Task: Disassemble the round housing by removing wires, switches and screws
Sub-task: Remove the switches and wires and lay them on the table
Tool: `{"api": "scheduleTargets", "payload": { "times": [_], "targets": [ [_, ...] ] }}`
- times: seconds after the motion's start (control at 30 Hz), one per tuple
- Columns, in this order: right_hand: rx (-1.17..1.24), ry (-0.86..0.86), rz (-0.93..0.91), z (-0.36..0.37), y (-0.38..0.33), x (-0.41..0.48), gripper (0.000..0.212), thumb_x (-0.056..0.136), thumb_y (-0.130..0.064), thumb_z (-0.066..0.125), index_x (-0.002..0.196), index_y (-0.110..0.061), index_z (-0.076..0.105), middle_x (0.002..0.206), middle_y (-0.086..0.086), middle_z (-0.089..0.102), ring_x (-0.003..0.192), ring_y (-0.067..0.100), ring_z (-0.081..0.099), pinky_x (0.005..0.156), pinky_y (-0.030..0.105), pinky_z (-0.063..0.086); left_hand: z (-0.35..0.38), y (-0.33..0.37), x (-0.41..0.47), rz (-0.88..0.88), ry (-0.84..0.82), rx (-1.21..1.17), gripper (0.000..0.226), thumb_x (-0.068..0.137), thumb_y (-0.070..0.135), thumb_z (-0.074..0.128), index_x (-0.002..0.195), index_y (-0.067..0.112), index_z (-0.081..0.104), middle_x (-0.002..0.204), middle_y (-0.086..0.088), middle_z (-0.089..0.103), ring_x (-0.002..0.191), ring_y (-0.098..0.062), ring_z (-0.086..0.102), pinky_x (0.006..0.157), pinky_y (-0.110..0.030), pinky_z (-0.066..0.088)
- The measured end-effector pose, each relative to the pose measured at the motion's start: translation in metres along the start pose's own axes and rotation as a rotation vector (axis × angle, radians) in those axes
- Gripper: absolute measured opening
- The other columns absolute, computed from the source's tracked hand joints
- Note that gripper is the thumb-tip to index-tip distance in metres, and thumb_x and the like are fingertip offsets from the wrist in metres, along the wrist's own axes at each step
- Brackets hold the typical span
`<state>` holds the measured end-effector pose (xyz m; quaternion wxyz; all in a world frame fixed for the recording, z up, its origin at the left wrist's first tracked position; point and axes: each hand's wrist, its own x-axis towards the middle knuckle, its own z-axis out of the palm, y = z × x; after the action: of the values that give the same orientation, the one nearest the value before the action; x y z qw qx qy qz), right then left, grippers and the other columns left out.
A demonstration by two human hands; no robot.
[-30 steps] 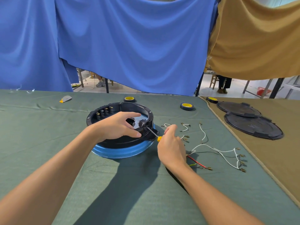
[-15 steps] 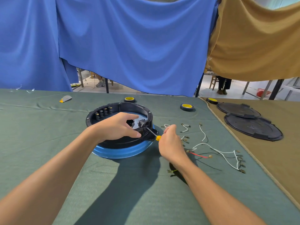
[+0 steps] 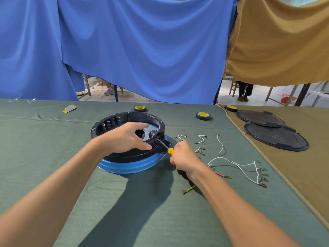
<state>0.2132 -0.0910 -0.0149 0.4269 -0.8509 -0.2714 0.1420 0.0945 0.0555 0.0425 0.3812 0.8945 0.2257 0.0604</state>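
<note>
On the green worktop (image 3: 53,157), in the head view, the housing (image 3: 131,165) sits at the middle, a black ring on a blue base. The left hand (image 3: 124,138) lies across its rim at 6 o'clock, thumb and forefinger spread apart and straight; the other fingers are hidden. A row of switches (image 3: 110,123) stands inside the rim at 10 o'clock. The right hand (image 3: 183,155), just outside the housing at 4 o'clock, has its fingers curled round the yellow handle of a screwdriver (image 3: 162,144), whose shaft slants up to a small grey block (image 3: 153,134) inside the rim at 3 o'clock. Loose wires (image 3: 231,163) lie spread on the cloth at 3 to 4 o'clock of the housing, apart from it. Two tape rolls (image 3: 140,108) (image 3: 203,115) lie at 12 and 2 o'clock. On the tan cloth far out at 3 o'clock lie two black covers (image 3: 276,138), overlapping. A blue curtain (image 3: 142,50) hangs behind.
</note>
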Motion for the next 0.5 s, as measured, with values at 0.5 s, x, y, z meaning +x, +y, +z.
{"api": "scheduleTargets", "payload": {
  "times": [0.5],
  "targets": [
    [-0.030, 0.085, -0.100, 0.007, 0.006, -0.023, 0.012, 0.090, -0.005, 0.032, 0.093, -0.015, 0.039, 0.081, 0.001, 0.047, 0.082, 0.028, 0.047, 0.068, 0.035, 0.036, 0.000, 0.000, -0.002, -0.006, -0.013, -0.012, 0.077, 0.083, 0.028, 0.076, 0.149, 0.031, 0.036, 0.103, 0.010, 0.074, 0.107, -0.007, 0.062, 0.098, -0.028, 0.035]
  ]
}}
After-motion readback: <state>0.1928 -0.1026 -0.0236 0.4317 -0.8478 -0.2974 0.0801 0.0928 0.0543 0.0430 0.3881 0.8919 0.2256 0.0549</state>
